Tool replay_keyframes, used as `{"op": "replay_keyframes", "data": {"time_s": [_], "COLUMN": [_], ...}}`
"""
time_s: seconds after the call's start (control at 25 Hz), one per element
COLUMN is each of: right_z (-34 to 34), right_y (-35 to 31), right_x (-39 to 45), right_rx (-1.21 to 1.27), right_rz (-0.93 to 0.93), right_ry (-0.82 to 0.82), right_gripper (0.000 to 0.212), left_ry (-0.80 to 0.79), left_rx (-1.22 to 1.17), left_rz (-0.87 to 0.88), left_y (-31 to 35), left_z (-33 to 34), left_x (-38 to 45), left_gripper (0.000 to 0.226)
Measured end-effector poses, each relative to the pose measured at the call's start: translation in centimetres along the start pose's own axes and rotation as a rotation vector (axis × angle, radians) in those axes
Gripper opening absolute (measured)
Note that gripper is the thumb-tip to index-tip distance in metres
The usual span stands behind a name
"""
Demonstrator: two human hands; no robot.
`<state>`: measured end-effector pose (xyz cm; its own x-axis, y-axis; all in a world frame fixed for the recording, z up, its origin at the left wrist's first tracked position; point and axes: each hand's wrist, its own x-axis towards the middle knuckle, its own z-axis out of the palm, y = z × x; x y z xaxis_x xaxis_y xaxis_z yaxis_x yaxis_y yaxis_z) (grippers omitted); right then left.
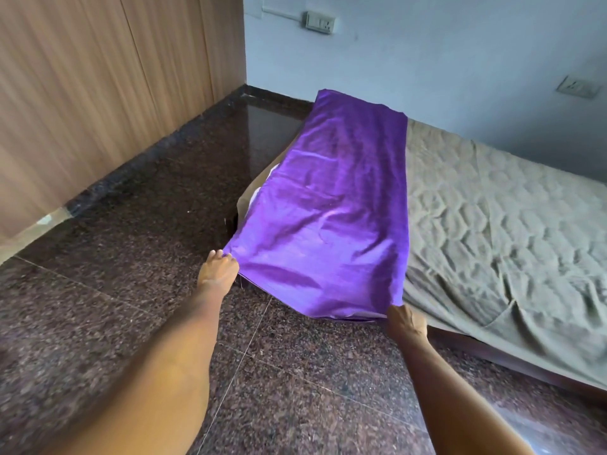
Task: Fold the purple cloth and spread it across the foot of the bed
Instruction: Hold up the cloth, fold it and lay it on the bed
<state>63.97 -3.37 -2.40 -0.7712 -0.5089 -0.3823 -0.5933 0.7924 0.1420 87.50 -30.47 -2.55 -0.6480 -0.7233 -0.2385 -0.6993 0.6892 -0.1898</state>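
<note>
The purple cloth (pixel 331 205) is folded into a long shiny strip and lies across the end of the bed (pixel 492 218), reaching from the far wall side to the near edge. Its near end hangs in the air past the mattress. My left hand (pixel 216 270) pinches the near left corner. My right hand (pixel 405 323) grips the near right corner from below, its fingers partly hidden under the cloth. The bed is low and covered with a wrinkled grey-beige quilted sheet.
Dark speckled granite floor (pixel 131 241) lies to the left and in front of the bed. A wooden wardrobe (pixel 98 77) stands at the left. The pale blue wall (pixel 443 54) behind the bed carries two socket plates.
</note>
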Motion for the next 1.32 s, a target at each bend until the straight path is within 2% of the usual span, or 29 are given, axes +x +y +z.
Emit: {"op": "replay_keyframes", "data": {"time_s": [0.08,0.28,0.44,0.64,0.8,0.96,1.12,1.32], "right_z": [-0.4,-4.6,-10.2,-18.6,-24.2,-26.8,-29.1,-33.0], "right_y": [-1.0,-6.2,-8.5,-8.6,-10.5,-14.6,-21.2,-30.4], "right_x": [-0.5,-3.0,-6.7,-11.3,-14.2,-14.2,-10.4,-4.9], "right_rx": [0.049,0.233,0.306,0.377,0.444,0.461,0.510,0.614], "right_rz": [-0.048,-0.212,-0.236,-0.180,-0.161,-0.190,-0.180,-0.016], "right_ry": [0.011,0.194,0.184,0.137,0.097,0.085,0.102,0.098], "right_gripper": [0.033,0.032,0.033,0.035,0.035,0.034,0.032,0.031], "left_ry": [0.004,0.084,0.091,0.091,0.104,0.094,0.047,-0.047], "left_rx": [-0.051,-0.269,-0.340,-0.386,-0.434,-0.523,-0.550,-0.662], "left_rz": [0.060,0.106,0.133,0.198,0.169,0.113,0.139,0.216], "left_y": [1.1,5.2,6.9,6.3,3.8,1.0,-3.0,-10.9], "left_z": [0.7,-2.6,-8.7,-18.2,-23.5,-25.9,-26.6,-26.6], "left_x": [-0.1,-1.7,-4.9,-9.9,-12.1,-10.6,-5.6,2.8], "left_gripper": [0.039,0.033,0.032,0.031,0.032,0.032,0.031,0.030]}}
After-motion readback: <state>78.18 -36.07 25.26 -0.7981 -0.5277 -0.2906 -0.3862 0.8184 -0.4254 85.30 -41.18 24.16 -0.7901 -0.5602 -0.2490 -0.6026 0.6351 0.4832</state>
